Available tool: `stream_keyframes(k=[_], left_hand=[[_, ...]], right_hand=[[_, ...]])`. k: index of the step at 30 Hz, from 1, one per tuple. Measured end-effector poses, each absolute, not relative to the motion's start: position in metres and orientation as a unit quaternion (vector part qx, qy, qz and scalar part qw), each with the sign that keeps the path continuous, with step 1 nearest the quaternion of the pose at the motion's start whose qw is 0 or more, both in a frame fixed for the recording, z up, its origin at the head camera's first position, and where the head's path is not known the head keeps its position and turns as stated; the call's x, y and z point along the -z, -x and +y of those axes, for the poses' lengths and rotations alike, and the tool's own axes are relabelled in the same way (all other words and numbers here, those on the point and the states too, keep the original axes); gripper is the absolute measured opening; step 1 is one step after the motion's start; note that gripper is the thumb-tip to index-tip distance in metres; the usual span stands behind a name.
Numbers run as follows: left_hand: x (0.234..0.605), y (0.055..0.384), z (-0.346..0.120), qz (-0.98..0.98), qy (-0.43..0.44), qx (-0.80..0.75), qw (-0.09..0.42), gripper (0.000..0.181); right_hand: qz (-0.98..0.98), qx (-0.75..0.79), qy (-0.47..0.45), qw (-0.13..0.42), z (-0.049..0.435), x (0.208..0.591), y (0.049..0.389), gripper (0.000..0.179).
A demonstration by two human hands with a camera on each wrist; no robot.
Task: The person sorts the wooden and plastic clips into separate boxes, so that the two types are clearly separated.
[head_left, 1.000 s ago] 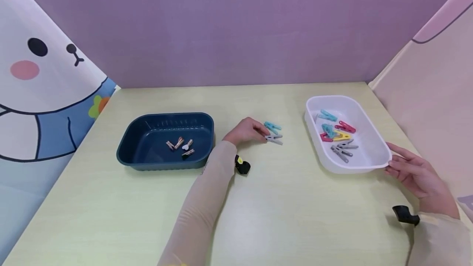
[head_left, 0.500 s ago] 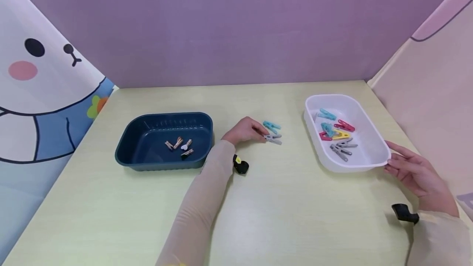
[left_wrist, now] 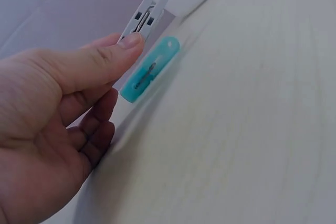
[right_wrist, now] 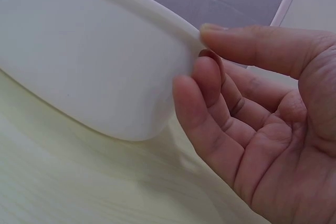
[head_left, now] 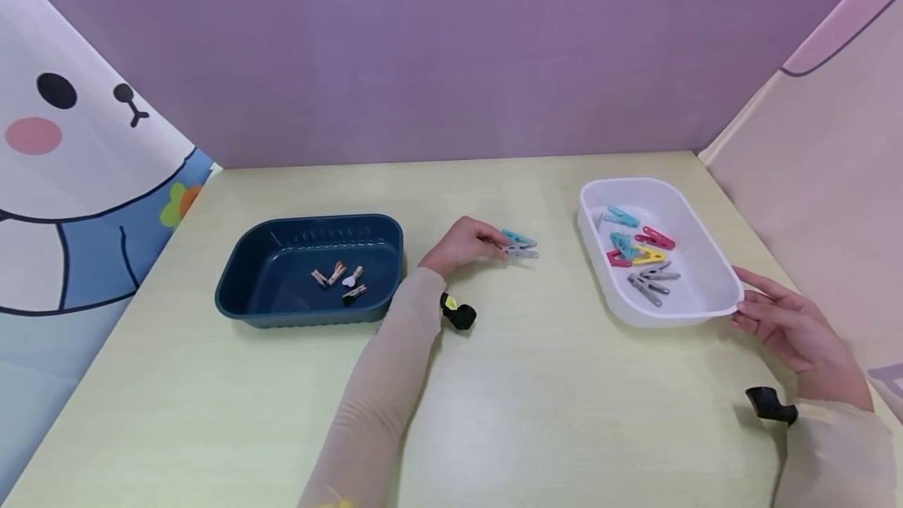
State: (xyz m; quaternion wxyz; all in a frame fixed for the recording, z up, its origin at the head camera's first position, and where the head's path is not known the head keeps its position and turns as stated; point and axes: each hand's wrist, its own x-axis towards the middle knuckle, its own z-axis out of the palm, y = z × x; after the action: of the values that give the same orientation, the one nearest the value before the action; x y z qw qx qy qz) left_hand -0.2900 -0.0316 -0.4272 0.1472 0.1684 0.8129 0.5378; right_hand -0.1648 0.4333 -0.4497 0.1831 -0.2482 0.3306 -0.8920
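Note:
My left hand (head_left: pixel 467 245) pinches a grey clothespin (left_wrist: pixel 145 14) between thumb and fingers, raised a little off the table in the left wrist view. A teal clothespin (left_wrist: pixel 152 69) lies on the table just beyond it, partly covered by the grey one in the head view. On the right, my right hand (head_left: pixel 797 328) pinches the near right corner of the white basin (right_wrist: pixel 100 56), thumb on the rim and fingers beneath. Inside that basin lie several clothespins, among them a yellow clothespin (head_left: pixel 649 255), a red clothespin (head_left: pixel 656 238) and grey clothespins (head_left: pixel 645 289).
A dark blue basin (head_left: pixel 240 302) stands left of my left arm, holding several small wooden clips (head_left: pixel 337 273). A purple backdrop (head_left: pixel 451 61) rises behind the pale table (head_left: pixel 564 414), with a printed cloth (head_left: pixel 92 202) along the left side.
My left hand has lifted the grey clothespin slightly off the table, toward the teal one. The right hand keeps its hold on the white basin. The head view has shifted slightly.

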Motion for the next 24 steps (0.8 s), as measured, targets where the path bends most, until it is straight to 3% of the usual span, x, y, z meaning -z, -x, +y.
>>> stream_keyframes(k=[24], left_hand=[[0.395,0.296,-0.002,0.794,-0.176,-0.567,0.13,0.023]], right_hand=[[0.346,0.887,0.247,0.183,0.432,0.447,0.164,0.055]])
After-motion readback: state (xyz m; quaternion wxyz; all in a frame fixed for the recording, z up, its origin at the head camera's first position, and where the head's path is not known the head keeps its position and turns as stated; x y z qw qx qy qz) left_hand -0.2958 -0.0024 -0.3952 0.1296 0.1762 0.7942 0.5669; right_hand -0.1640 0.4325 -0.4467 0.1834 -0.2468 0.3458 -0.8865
